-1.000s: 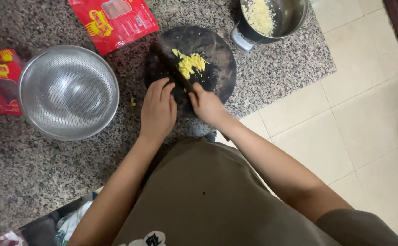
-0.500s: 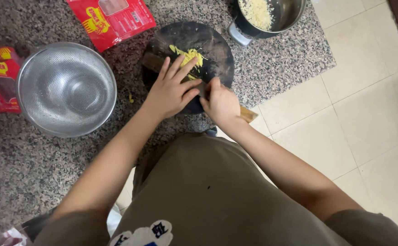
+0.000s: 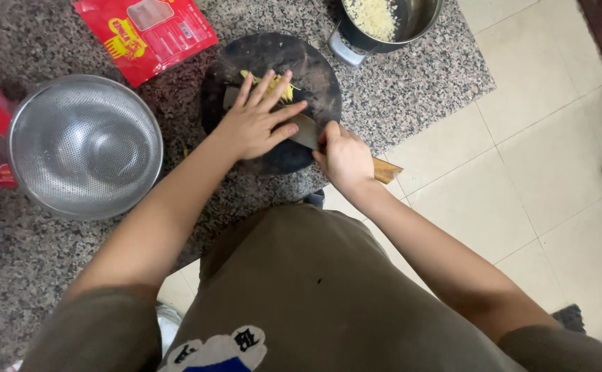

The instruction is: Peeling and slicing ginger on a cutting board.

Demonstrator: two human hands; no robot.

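Speckled grey granite forms the surface [image 3: 397, 103] on which a dark round chopping board [image 3: 318, 76] lies, bearing a small heap of yellow shreds [image 3: 278, 83] toward its far side. The left hand [image 3: 256, 120] lies flat with fingers spread over the blade of a knife [image 3: 306, 131], pressing it down on the board just near of the shreds; the right hand [image 3: 345, 157] is closed round the wooden handle [image 3: 385, 171], which juts past the near-right rim. For a clean cut, the pressing palm is best kept on the blade's back, fingertips lifted off the edge, and the handle rocked rather than pushed. Both forearms reach forward from the body, elbows bent, wrists low. A steel colander [image 3: 84, 146] stands to the left, red packets [image 3: 146, 34] far left, a pot [image 3: 411, 24] of more shreds far right.
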